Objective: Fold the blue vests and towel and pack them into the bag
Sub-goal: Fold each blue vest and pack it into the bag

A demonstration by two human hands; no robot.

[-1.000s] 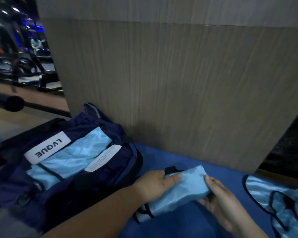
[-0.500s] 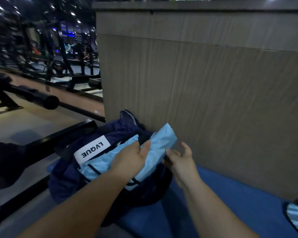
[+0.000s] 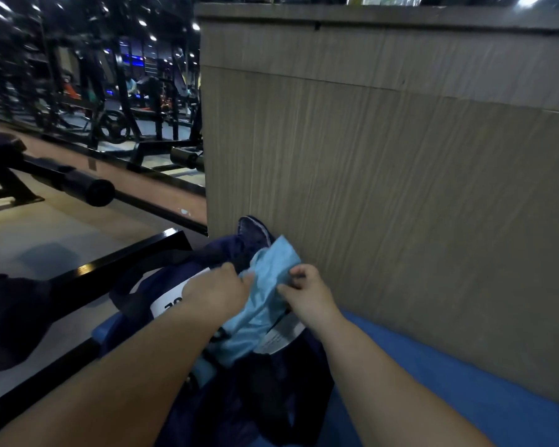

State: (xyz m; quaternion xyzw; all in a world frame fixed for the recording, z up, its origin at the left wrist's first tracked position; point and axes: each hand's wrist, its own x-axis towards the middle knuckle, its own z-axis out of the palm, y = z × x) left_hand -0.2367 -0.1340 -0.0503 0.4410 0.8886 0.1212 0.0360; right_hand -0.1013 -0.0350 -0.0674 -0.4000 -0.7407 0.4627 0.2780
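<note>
Blue vest (image 3: 262, 306) over navy bag (image 3: 273, 395)

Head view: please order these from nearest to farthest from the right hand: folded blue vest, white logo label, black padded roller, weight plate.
1. folded blue vest, pinched by the right hand.
2. white logo label, on the bag, left of the vest.
3. black padded roller, far left.
4. weight plate, far back among racks.
</note>
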